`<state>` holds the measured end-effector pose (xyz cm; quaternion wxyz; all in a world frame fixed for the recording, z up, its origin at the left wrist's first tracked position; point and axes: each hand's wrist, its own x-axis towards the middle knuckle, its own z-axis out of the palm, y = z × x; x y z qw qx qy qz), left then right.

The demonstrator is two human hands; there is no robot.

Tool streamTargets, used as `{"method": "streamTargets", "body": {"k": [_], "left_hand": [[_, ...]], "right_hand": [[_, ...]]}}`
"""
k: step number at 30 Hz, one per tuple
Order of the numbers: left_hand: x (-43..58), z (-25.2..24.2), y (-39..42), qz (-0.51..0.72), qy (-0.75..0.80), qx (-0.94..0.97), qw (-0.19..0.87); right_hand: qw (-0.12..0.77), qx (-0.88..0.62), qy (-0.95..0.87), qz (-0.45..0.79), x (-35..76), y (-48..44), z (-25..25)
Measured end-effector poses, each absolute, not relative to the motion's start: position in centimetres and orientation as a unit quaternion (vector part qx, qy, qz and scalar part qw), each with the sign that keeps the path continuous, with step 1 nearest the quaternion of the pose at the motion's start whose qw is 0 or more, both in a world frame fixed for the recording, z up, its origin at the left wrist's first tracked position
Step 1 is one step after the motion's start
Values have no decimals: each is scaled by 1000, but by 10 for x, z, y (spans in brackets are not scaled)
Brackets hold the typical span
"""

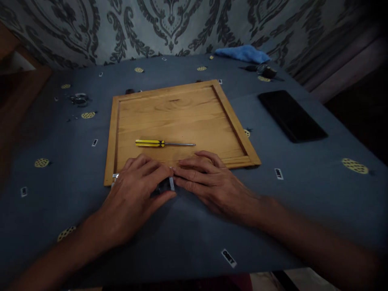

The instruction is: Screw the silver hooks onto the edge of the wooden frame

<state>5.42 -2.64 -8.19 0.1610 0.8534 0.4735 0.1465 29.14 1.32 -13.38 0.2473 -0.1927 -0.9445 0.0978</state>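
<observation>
A framed wooden panel (169, 117) lies on the table, its front edge toward me. My left hand (133, 186) is closed at the panel's front left, its thumb and fingers around a grey metal piece (171, 184). Most of that piece is hidden by the hand, so its kind is unclear. My right hand (209, 182) rests over the front edge with its fingers bent and close together. Its fingertips meet the left fingertips beside the metal piece; whatever they pinch is hidden. Behind both hands, a yellow-handled screwdriver (165, 143) lies on the panel, tip pointing right.
A dark blue patterned cloth (188, 246) covers the table. At right lies a black phone or tablet (292, 116). Farther back are a blue rag (244, 53) and a dark tool (266, 71). Small metal parts (79, 99) sit at left, near a brown wooden piece (27, 81).
</observation>
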Motion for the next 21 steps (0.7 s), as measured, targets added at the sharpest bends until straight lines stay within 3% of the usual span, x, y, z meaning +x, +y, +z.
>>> {"method": "streamTargets", "body": {"k": [21], "left_hand": [[54, -85, -25, 171, 468, 852, 159]], "right_hand": [[258, -176, -949, 38, 289, 13, -133]]}}
